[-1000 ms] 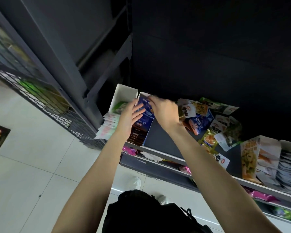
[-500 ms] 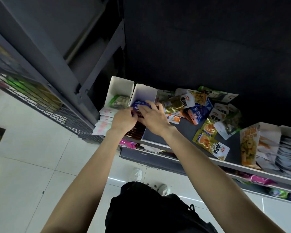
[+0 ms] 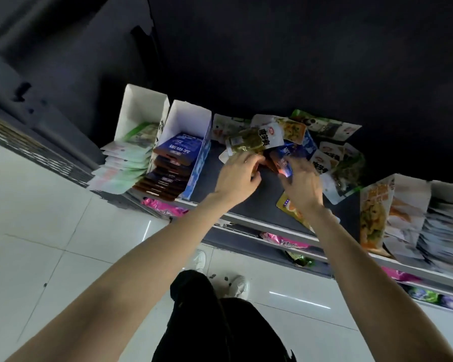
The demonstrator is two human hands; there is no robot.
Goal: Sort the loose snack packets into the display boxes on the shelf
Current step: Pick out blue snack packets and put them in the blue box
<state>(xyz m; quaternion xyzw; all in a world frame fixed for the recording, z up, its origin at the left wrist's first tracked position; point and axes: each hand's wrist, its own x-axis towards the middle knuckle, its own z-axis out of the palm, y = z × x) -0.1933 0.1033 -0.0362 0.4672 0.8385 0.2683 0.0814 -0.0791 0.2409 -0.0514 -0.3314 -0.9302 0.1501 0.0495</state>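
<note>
Reaching into the heap of loose foil snack packets (image 3: 293,137) on the dark grey shelf (image 3: 215,178), the left hand (image 3: 237,176) curls its fingers at a green-yellow packet (image 3: 246,142); whether they actually grasp it I cannot tell. The right hand (image 3: 302,186) pinches a blue packet (image 3: 285,163). The blue-and-white cardboard display box (image 3: 191,152) stands to their left, blue packets stacked inside.
</note>
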